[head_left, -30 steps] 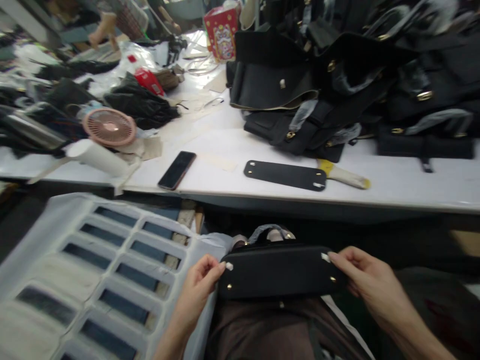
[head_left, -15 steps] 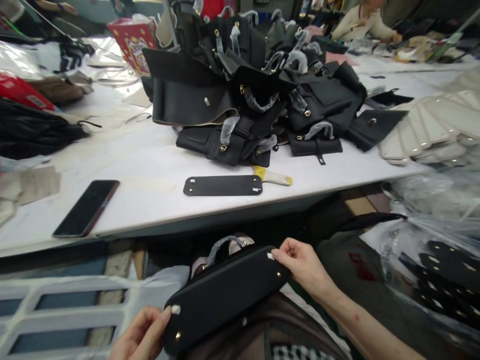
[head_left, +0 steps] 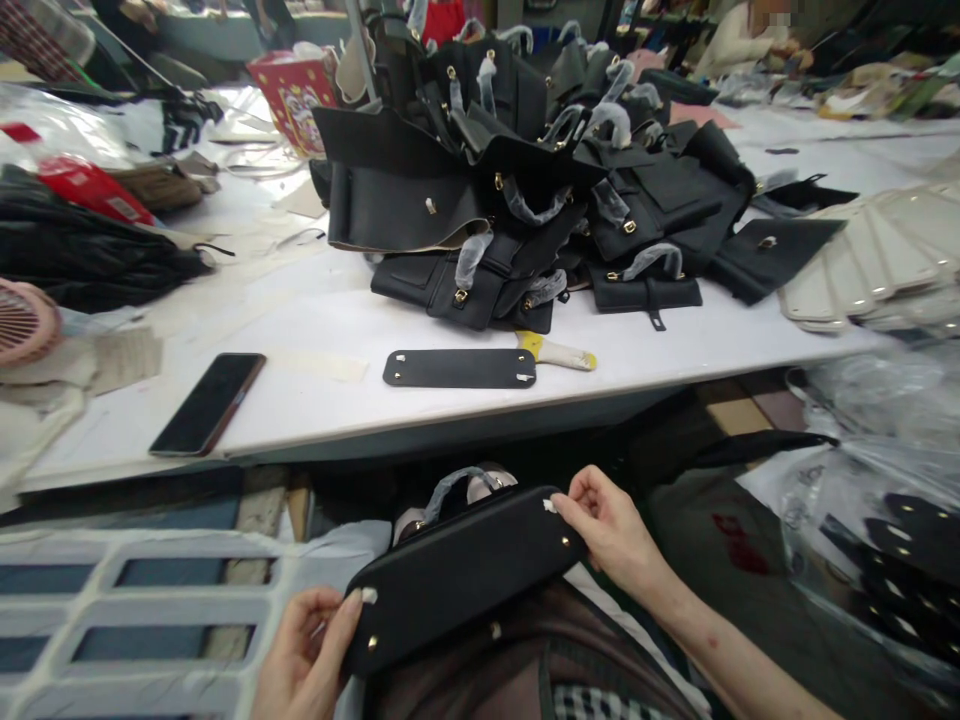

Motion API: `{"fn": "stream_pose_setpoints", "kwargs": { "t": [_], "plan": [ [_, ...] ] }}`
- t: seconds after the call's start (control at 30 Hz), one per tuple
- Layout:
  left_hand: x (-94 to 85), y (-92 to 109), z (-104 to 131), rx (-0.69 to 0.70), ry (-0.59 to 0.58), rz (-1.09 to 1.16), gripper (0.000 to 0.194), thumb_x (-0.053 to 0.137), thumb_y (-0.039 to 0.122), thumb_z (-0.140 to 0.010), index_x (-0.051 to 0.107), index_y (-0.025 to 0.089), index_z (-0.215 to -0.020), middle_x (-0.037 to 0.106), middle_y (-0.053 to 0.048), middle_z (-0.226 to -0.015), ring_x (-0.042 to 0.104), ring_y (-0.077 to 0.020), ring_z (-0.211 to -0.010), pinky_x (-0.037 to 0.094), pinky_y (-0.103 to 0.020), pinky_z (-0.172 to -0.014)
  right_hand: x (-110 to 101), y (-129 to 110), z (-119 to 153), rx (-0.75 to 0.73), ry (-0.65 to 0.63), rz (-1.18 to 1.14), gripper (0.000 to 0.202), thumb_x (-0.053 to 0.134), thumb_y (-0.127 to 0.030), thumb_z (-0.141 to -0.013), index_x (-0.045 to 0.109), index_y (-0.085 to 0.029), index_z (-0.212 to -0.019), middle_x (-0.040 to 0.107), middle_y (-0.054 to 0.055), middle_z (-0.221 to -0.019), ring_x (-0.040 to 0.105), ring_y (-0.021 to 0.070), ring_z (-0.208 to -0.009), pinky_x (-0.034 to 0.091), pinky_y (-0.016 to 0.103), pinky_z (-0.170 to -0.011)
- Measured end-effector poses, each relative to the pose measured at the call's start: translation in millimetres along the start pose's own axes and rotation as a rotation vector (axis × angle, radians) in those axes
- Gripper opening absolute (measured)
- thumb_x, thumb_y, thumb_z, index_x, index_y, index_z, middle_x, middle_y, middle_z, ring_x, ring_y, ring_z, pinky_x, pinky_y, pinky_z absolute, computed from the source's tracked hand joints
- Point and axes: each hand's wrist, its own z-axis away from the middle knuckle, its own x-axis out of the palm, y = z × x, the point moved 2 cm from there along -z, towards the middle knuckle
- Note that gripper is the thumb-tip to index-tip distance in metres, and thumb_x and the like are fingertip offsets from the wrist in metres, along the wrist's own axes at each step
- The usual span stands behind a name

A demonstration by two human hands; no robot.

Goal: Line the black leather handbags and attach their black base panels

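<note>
A long black bag base panel (head_left: 465,580) with rounded ends lies tilted over my lap, its right end higher. Gold studs and small white tabs mark both ends. My left hand (head_left: 315,640) is closed on the left end, thumb beside a white tab. At the upper right corner, my right hand (head_left: 611,525) pinches the edge by the other tab. Just behind the panel shows a plastic-wrapped bag handle (head_left: 454,482); what it joins is mostly hidden. A similar loose black panel (head_left: 459,369) lies flat on the table (head_left: 315,405) ahead.
A heap of black handbags (head_left: 495,190) covers the table's middle. A yellow-and-white scraper-like tool (head_left: 559,352), a phone (head_left: 208,403) and white panels (head_left: 862,260) lie around it. A plastic crate (head_left: 157,610) stands left, a bag of black panels (head_left: 892,560) right. Another person (head_left: 742,45) sits far back.
The view has shifted slightly left, so table things appear farther right, and a pink fan shows at the left edge. Both hands keep their hold on the black panel.
</note>
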Motion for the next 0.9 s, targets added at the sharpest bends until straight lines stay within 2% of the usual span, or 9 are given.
{"fn": "stream_pose_setpoints", "kwargs": {
  "t": [0.1, 0.2, 0.3, 0.4, 0.5, 0.63, 0.77, 0.83, 0.9],
  "plan": [
    [7.8, 2.6, 5.1, 0.12, 0.062, 0.009, 0.051, 0.075, 0.056, -0.071, 0.053, 0.025, -0.105, 0.057, 0.004, -0.074, 0.056, -0.015, -0.065, 0.044, -0.022, -0.058, 1.2, -3.8, 3.3, -0.039, -0.003, -0.001, 0.024, 0.059, -0.046, -0.087, 0.05, -0.024, -0.086, 0.042, -0.007, -0.058, 0.041, 0.0119, -0.049, 0.032, 0.025, -0.047],
    [13.4, 3.3, 10.9, 0.33, 0.117, -0.109, 0.03, 0.067, 0.047, -0.083, 0.057, 0.025, -0.1, 0.054, 0.003, -0.076, 0.053, -0.0134, -0.065, 0.044, -0.023, -0.062, 2.5, -6.3, 8.2, -0.153, 0.023, 0.08, 0.021, 0.056, -0.044, -0.09, 0.054, -0.023, -0.092, 0.041, -0.006, -0.061, 0.042, 0.0129, -0.054, 0.034, 0.026, -0.05],
    [16.0, 1.6, 15.0, 0.553, 0.179, -0.244, 0.014, 0.056, 0.035, -0.092, 0.063, 0.023, -0.096, 0.057, -0.003, -0.096, 0.056, -0.0146, -0.076, 0.046, -0.024, -0.066, 4.7, -5.0, 12.4, -0.334, 0.086, 0.176, 0.019, 0.054, -0.042, -0.093, 0.058, -0.023, -0.092, 0.044, -0.004, -0.066, 0.043, 0.0135, -0.057, 0.037, 0.027, -0.055],
    [15.8, -1.9, 15.1, 0.701, 0.202, -0.314, 0.021, 0.048, 0.027, -0.095, 0.068, 0.024, -0.102, 0.053, -0.008, -0.123, 0.059, -0.0178, -0.092, 0.051, -0.029, -0.077, 6.3, 0.3, 13.7, -0.467, 0.115, 0.186, 0.019, 0.055, -0.041, -0.094, 0.061, -0.023, -0.094, 0.052, 0.0, -0.077, 0.051, 0.0148, -0.063, 0.042, 0.028, -0.059],
    [12.0, -3.1, 13.6, 0.828, 0.201, -0.422, 0.028, 0.046, 0.019, -0.094, 0.069, 0.026, -0.108, 0.047, -0.007, -0.138, 0.057, -0.0206, -0.108, 0.05, -0.036, -0.092, 5.5, 5.1, 13.6, -0.573, 0.168, 0.219, 0.021, 0.055, -0.042, -0.094, 0.062, -0.023, -0.092, 0.056, 0.003, -0.086, 0.056, 0.0166, -0.07, 0.046, 0.029, -0.063],
    [5.2, 4.3, 14.9, 1.012, 0.188, -0.696, 0.039, 0.043, 0.009, -0.091, 0.067, 0.028, -0.114, 0.045, -0.004, -0.147, 0.043, -0.0249, -0.135, 0.035, -0.047, -0.112, 2.6, 3.4, 15.8, -0.754, 0.277, 0.428, 0.02, 0.053, -0.037, -0.096, 0.064, -0.022, -0.09, 0.06, 0.006, -0.096, 0.06, 0.0204, -0.086, 0.048, 0.033, -0.072],
    [7.0, 11.8, 22.8, 1.029, 0.112, -0.819, 0.036, 0.041, 0.011, -0.092, 0.063, 0.025, -0.116, 0.051, -0.004, -0.145, 0.038, -0.0248, -0.14, 0.023, -0.052, -0.119, 1.9, -5.9, 18.8, -0.952, 0.323, 0.732, 0.019, 0.05, -0.029, -0.097, 0.062, -0.02, -0.085, 0.066, 0.009, -0.108, 0.061, 0.0273, -0.102, 0.046, 0.04, -0.082],
    [12.7, 10.7, 27.0, 0.953, 0.089, -0.758, 0.03, 0.044, 0.019, -0.094, 0.06, 0.023, -0.119, 0.055, -0.006, -0.142, 0.044, -0.0257, -0.136, 0.026, -0.052, -0.117, 2.4, -9.1, 18.2, -1.008, 0.292, 0.794, 0.018, 0.049, -0.025, -0.097, 0.061, -0.02, -0.085, 0.067, 0.01, -0.112, 0.06, 0.0291, -0.109, 0.046, 0.043, -0.087],
    [19.5, 6.6, 29.3, 0.869, 0.083, -0.613, 0.03, 0.048, 0.028, -0.094, 0.055, 0.022, -0.123, 0.055, -0.009, -0.14, 0.051, -0.0261, -0.129, 0.035, -0.048, -0.112, 3.0, -9.8, 16.1, -1.049, 0.262, 0.778, 0.016, 0.047, -0.023, -0.096, 0.061, -0.019, -0.089, 0.069, 0.011, -0.109, 0.06, 0.0289, -0.113, 0.046, 0.044, -0.093]
  ]
}}
